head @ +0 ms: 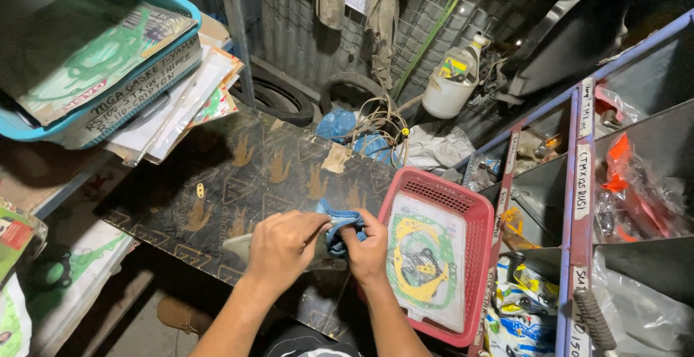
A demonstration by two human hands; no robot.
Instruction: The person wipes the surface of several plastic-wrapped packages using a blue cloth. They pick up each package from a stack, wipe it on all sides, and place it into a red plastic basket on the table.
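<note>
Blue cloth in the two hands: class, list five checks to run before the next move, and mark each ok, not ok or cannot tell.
1. Left hand has a grip on the blue cloth: ok.
2. Right hand also pinches the cloth: ok.
3. Pale part under the left hand is steady on the dark board: cannot tell, mostly hidden.
4. Red basket sits close beside the right hand: ok.
5. Packet lies flat in the basket: ok.
</note>
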